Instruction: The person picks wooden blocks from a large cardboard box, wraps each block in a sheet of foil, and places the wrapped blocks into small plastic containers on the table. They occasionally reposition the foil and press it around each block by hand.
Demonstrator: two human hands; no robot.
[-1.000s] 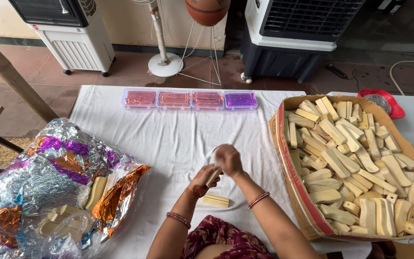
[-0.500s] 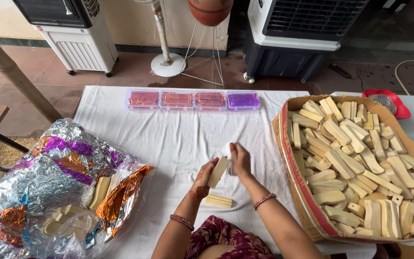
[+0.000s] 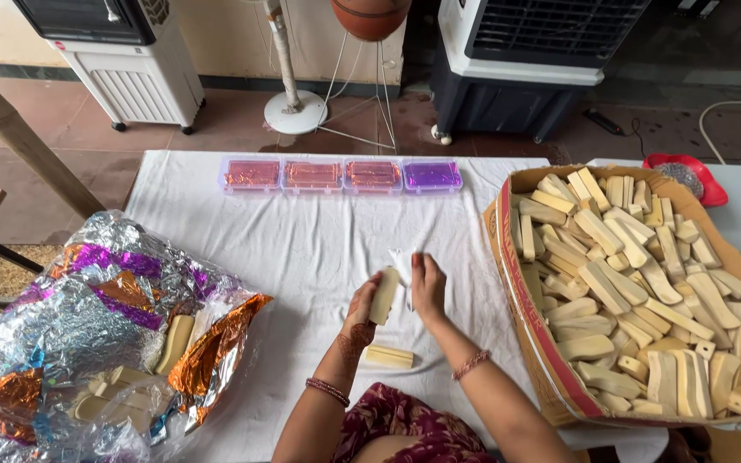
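My left hand (image 3: 360, 314) holds a pale cream bar (image 3: 385, 295) upright over the white tablecloth (image 3: 319, 231). My right hand (image 3: 428, 287) is beside it, its fingers on a thin clear wrapper (image 3: 400, 265) next to the bar. A second cream bar (image 3: 389, 357) lies flat on the cloth just below my left hand, untouched.
A cardboard box (image 3: 516, 300) full of several cream bars stands at the right. A crumpled foil sheet (image 3: 70, 317) with several bars on it lies at the left. Clear plastic cases (image 3: 342, 175) in pink and purple line the table's far edge. Air coolers and a fan stand beyond.
My hands have lifted the bar from low near the flat bar and turned it upright, a little farther up the cloth. The wrapper now shows beside my right fingers.
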